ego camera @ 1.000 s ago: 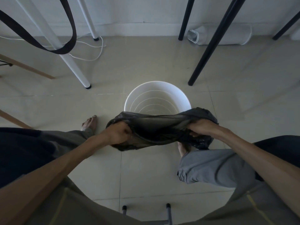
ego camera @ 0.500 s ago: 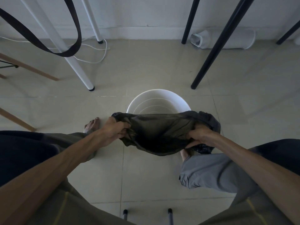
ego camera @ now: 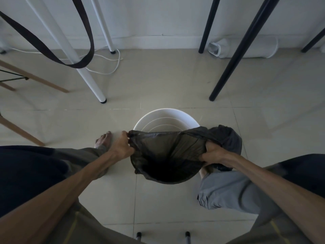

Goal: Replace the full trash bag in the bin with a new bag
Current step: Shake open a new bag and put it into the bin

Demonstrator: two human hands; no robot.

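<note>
The floor (ego camera: 167,81) was pale square tile running back to a white wall, with light falling softly across it. On the left, white table legs (ego camera: 88,80) slanted down to black-capped feet, a white cable (ego camera: 112,67) looped on the tiles behind them, and a dark strap (ego camera: 52,50) hung in a loop in front. Wooden chair legs (ego camera: 35,78) angled in from the far left edge. On the right stood black legs (ego camera: 233,59), and a pale cylindrical object (ego camera: 246,48) lay on its side against the wall.

The white bin (ego camera: 167,115) stood on the tiles in the middle of the floor, directly in front of the seated person. Its far inner wall was bare and visible. The black trash bag (ego camera: 168,152) was held open over the near half of the bin, its mouth stretched wide and its dark hollow sagging downward; the near rim of the bin was hidden behind it.

The left hand (ego camera: 121,147) had its fingers pinched shut on the bag's left edge. The right hand (ego camera: 212,154) was curled closed on the right edge, where surplus plastic bunched up beyond the knuckles and draped over the bin's right side.

A bare foot (ego camera: 103,140) rested on the tile just left of the bin, beside the left hand. The person's knees, in grey-green trousers, framed the scene on both sides.
</note>
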